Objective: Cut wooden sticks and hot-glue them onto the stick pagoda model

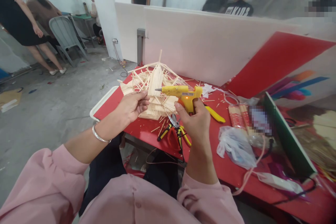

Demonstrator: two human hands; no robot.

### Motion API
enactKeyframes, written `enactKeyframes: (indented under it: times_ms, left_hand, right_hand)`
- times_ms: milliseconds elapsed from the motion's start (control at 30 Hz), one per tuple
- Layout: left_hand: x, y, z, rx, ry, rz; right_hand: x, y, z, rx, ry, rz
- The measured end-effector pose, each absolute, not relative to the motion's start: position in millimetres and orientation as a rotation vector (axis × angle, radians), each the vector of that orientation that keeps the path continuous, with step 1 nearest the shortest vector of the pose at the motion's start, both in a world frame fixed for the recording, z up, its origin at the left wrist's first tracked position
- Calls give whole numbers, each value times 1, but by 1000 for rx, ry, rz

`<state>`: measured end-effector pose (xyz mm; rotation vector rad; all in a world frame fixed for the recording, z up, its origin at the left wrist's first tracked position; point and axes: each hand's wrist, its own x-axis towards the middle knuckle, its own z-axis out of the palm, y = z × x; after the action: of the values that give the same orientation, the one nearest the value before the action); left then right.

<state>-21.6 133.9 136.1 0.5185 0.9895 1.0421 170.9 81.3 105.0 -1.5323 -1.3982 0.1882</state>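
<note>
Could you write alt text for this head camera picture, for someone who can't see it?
A person's right hand holds a yellow glue gun toward a wooden stick model steadied by the left hand on a red table. Yellow-handled pliers lie below.

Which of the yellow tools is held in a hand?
The glue gun, gripped by the right hand. The yellow-handled pliers lie untouched on the red table.

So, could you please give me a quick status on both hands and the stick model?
Right hand gripping glue gun, nozzle at stick model. Left hand steadying model. Pliers lying below on red table.
</note>
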Motion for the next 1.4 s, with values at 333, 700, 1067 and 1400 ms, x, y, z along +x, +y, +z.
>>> enactKeyframes:
  times_ms: [333,700,1067,1400]
  left_hand:
    - [-22,135,136,535,971,1006]
    - [-29,97,131,735,1001,1244]
    - [-12,63,108,1133,1076,1297]
    - [-15,54,111,1236,1133,1290]
  right_hand:
    - [169,81,105,-1526,-1430,122]
    - [154,90,118,-1448,-1297,300]
    - [135,77,105,-1244,-1131,638]
    - [135,71,109,-1262,-1131,640]
